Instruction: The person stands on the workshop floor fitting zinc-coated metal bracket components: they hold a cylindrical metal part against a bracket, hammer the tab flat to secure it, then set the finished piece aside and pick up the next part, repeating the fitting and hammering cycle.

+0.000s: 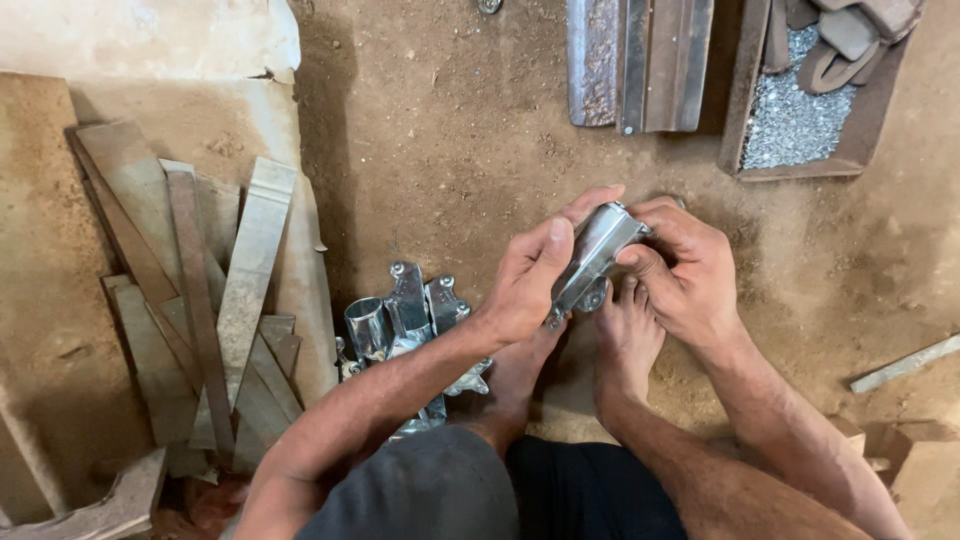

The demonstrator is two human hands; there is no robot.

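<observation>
Head view, looking down at a seated person on a dirt floor (pixel 450 130). Centre: both hands are closed around one shiny metal casting (pixel 592 255), held tilted above the bare feet (pixel 600 350). The left hand (pixel 530 280) grips its 9 o'clock side, thumb laid along the upper face; the right hand (pixel 685 265) grips its 3 o'clock side, fingertips pressed on the top end. At 8 o'clock of the hands, just beside the left forearm, a pile of similar bright castings (pixel 410 320) lies on the floor. At 9 o'clock, well apart, flat metal strips (pixel 200 300) lie stacked and crossed. At 12 o'clock lie dark metal channel sections (pixel 640 60). At 1 o'clock, an open tray (pixel 745 90) holds grey granules and a pair of sandals (pixel 850 40).
</observation>
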